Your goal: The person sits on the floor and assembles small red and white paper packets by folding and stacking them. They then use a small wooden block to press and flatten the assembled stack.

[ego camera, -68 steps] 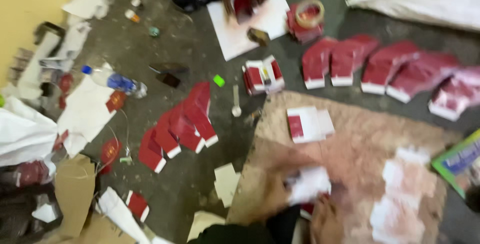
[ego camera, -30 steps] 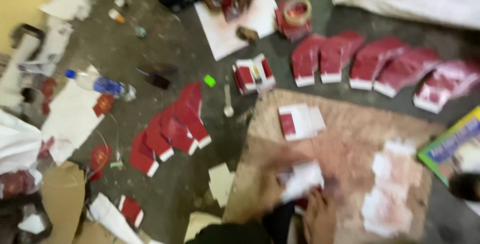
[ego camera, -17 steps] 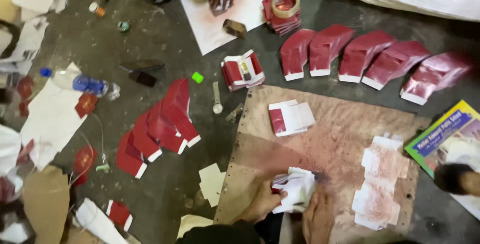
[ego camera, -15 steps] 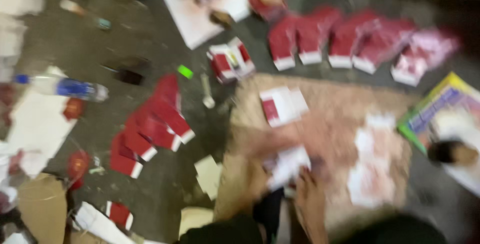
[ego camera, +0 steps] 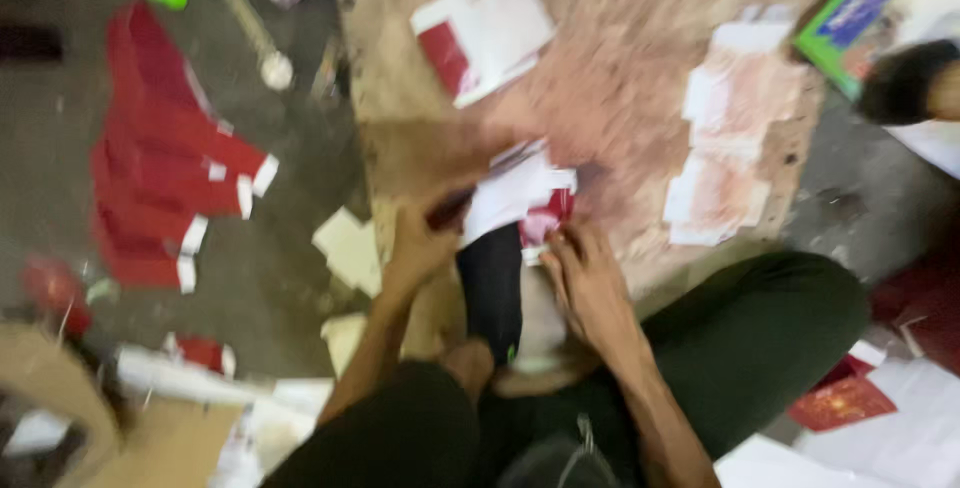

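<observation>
Mid-frame, the left hand [ego camera: 420,243] and right hand [ego camera: 585,278] pinch one half-folded red-and-white card [ego camera: 520,198], a finished stack [ego camera: 170,168] lying left, flat sheets [ego camera: 725,138] waiting right.

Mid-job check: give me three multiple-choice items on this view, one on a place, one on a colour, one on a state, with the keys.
1. Where does the white-and-red folded paper piece under both hands lie?
A. on the brown wooden board
B. inside a bucket
C. on a chair

2. What colour is the fanned row of flat paper packets on the grey floor?
A. blue
B. red with white ends
C. black

3. How do the left hand and right hand stand?
A. both raised in the air
B. both down at the paper piece
C. both behind the back

Key: 1 A, it rests on the board; 2 B, red bodies, white tips; 3 B, fingers meet its edges.
</observation>
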